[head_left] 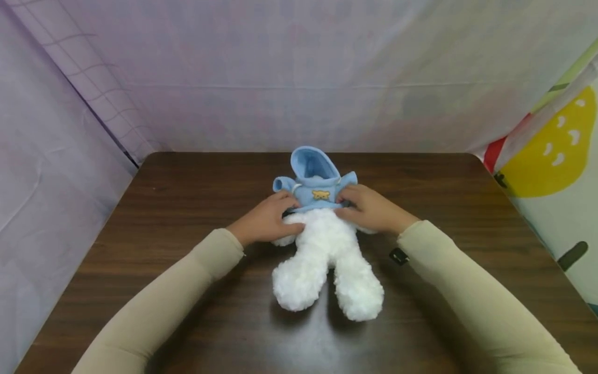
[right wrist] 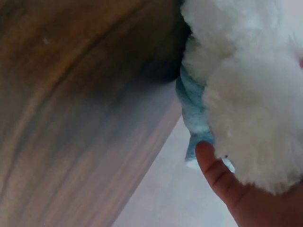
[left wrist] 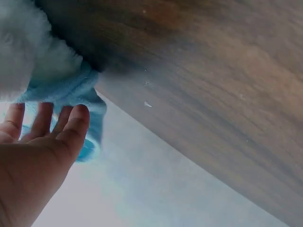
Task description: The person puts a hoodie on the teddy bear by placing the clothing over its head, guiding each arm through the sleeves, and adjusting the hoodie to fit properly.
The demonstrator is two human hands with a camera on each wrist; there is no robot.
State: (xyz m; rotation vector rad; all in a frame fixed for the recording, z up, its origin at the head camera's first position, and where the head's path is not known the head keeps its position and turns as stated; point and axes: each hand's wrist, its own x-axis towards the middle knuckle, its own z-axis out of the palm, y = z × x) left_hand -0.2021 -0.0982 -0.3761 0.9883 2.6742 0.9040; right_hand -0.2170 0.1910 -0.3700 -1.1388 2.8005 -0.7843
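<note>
A white fluffy plush toy [head_left: 329, 239] lies on the table, its two legs toward me. Its upper end is covered by a small light-blue hoodie [head_left: 306, 193] with a bear-face patch; the hood gapes at the far end and the toy's head is hidden. At the left side, my left hand [head_left: 266, 218] rests its fingers on the hoodie near the hem, thumb apart on the white plush. My right hand [head_left: 376, 210] pinches the hoodie's right edge by the hem. The right wrist view shows one finger beside the blue cloth [right wrist: 191, 109], the others behind white plush.
The dark brown wooden table [head_left: 187, 182] has its far edge just beyond the hood. Pale cloth curtains [head_left: 280, 104] hang behind it and at the left. A printed sheet with a yellow shape [head_left: 551, 150] stands at the right. A small black item [head_left: 398, 256] shows by the right cuff.
</note>
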